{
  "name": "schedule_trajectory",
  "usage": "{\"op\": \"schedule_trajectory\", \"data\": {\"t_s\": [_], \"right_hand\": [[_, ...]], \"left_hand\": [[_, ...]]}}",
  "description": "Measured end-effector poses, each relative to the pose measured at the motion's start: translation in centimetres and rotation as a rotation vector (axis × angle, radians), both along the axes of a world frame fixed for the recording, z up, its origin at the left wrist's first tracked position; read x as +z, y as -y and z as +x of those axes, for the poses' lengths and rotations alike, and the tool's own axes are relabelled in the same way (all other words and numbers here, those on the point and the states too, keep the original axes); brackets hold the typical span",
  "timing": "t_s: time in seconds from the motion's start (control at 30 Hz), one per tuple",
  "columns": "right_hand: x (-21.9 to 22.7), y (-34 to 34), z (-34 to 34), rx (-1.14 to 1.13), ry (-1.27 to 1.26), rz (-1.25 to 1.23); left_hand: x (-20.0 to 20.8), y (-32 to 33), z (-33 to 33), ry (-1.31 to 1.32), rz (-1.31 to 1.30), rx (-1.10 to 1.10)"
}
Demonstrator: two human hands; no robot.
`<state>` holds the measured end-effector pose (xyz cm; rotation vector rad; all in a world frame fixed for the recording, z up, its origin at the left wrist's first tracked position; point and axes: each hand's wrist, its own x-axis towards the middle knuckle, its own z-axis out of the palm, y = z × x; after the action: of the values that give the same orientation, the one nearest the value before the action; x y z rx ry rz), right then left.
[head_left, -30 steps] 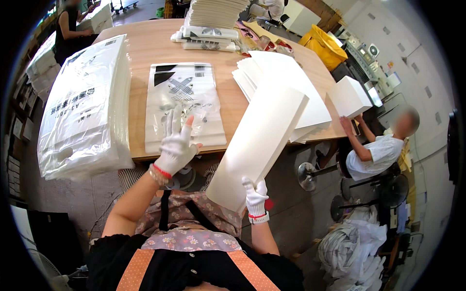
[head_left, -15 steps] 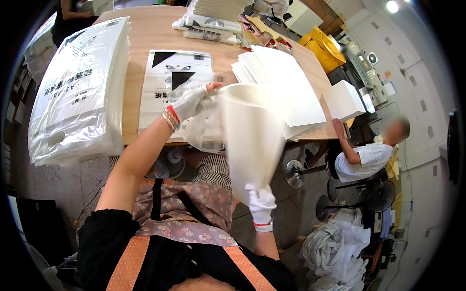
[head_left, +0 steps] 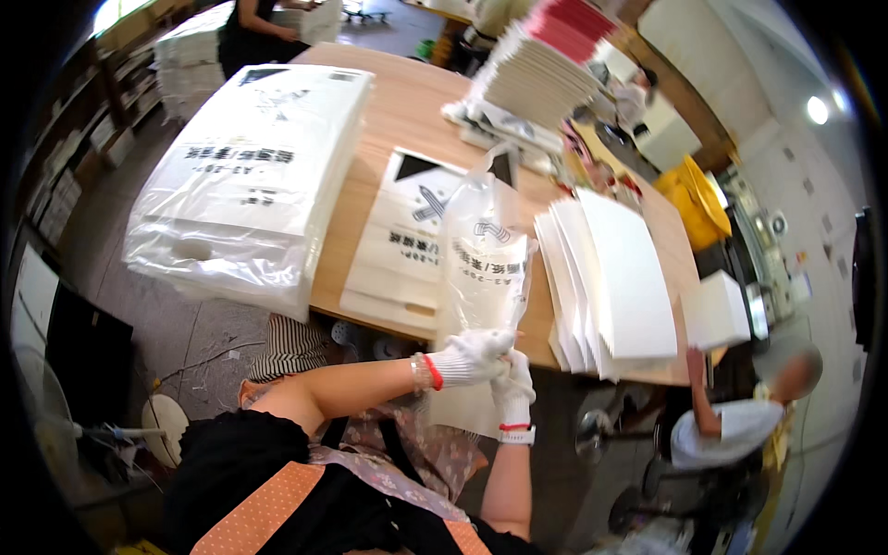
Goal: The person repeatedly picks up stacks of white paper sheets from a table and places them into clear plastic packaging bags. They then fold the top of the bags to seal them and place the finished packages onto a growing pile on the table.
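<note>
Plastic bag (head_left: pixel 486 268) lifted around paper (head_left: pixel 462 412), extending beyond gloved fingers (head_left: pixel 496 343)

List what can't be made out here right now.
All in the head view:
- Right hand: some fingers hidden behind the left hand.
- Held white paper: upper end obscured by the printed bag.
- Tall stack: top cut off by the upper edge.
- Black-clad co-worker: head cut off by the upper edge.
</note>
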<state>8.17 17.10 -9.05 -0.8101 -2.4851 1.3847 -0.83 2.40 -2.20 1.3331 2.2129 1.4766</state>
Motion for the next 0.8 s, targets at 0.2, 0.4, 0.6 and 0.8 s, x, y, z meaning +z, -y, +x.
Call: {"op": "schedule_trajectory", "data": {"t_s": [0.2, 0.4, 0.6, 0.8], "right_hand": [[-2.7, 1.3, -9.2, -0.190, 0.326, 0.527], [-7.0, -4.9, -11.4, -0.069, 0.362, 0.425], [-3.4, 1.1, -3.9, 0.136, 0.395, 0.336], [-0.1, 8.5, 10.7, 0.300, -0.049, -0.041]], "left_hand": [[-9.0, 7.0, -5.6, -0.722, -0.148, -0.057], [-15.8, 14.0, -14.5, -0.312, -0.065, 0.464], [-8.9, 16.8, -6.8, 0.568, 0.029, 0.761], [-8.2, 24.3, 6.5, 0.270, -0.189, 0.449]]}}
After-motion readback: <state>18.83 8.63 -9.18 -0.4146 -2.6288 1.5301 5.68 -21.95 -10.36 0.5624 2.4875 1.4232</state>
